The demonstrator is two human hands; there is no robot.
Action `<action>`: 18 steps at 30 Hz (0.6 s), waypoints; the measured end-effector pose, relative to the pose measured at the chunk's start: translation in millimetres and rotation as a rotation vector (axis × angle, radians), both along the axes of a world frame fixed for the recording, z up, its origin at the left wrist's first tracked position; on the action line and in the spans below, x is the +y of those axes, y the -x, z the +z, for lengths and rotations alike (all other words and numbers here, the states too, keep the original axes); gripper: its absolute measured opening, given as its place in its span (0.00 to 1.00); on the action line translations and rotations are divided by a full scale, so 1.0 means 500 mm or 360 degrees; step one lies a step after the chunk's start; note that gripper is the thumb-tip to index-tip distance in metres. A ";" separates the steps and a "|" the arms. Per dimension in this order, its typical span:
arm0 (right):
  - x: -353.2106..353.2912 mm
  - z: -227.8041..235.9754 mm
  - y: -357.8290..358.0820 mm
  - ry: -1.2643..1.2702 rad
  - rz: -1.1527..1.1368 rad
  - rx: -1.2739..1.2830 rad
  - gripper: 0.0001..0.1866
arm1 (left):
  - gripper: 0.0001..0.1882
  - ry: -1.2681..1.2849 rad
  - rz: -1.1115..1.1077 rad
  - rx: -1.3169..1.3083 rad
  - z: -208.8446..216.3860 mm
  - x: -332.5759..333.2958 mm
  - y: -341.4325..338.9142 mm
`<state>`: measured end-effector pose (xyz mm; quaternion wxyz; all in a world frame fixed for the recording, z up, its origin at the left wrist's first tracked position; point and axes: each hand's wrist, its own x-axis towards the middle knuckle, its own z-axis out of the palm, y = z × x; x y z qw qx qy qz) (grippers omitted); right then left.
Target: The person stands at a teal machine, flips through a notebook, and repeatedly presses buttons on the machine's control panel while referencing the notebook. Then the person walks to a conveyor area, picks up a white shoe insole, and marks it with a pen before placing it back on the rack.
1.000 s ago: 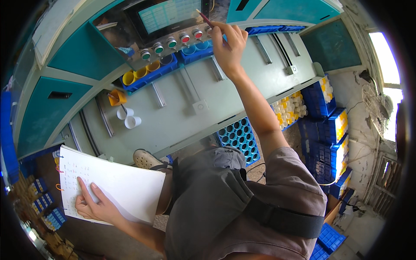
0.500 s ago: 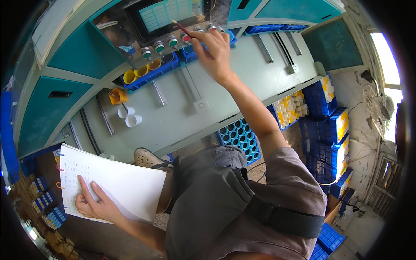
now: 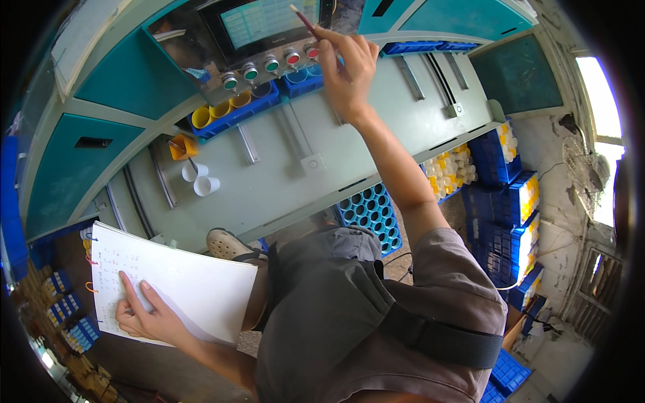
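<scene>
A slim dark red pen with a pale tip sticks out of my right hand, whose fingers are closed around it. That hand is raised in front of the control panel, with the pen's tip over the lit touchscreen; contact cannot be made out. Below the screen runs a row of round green and red push buttons. At the lower left, a ring-bound notebook with handwritten lines lies over my leg. My left hand rests on its page, two fingers stretched out beside the writing and the others curled.
On the pale green bench stand two white cups, an orange holder and blue trays of yellow and blue cups. A crate of blue tubes sits below the edge. Blue crates are stacked at right.
My right hand has moved up and to the right with the pen, from over the buttons toward the screen. The left hand stays on the notebook page.
</scene>
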<state>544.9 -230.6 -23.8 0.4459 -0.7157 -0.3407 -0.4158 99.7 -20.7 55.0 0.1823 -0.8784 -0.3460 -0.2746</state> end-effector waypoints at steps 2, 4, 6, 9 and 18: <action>-0.001 0.005 -0.015 -0.0028 -0.0008 -0.0056 0.06 | 0.20 -0.0007 -0.0010 0.0008 0.000 0.001 0.000; -0.001 0.008 -0.025 -0.0025 -0.0023 -0.0070 0.05 | 0.20 -0.0013 -0.0015 0.0009 0.000 0.000 -0.001; 0.001 0.010 -0.032 -0.0028 -0.0027 -0.0086 0.05 | 0.20 -0.0017 -0.0015 0.0004 -0.001 0.000 -0.002; 0.001 0.009 -0.032 -0.0024 -0.0028 -0.0075 0.05 | 0.20 0.0000 -0.0027 -0.0010 -0.001 -0.002 -0.003; -0.018 -0.036 -0.009 0.0096 -0.0021 0.0061 0.06 | 0.20 0.0039 0.0008 -0.0023 -0.002 0.000 0.002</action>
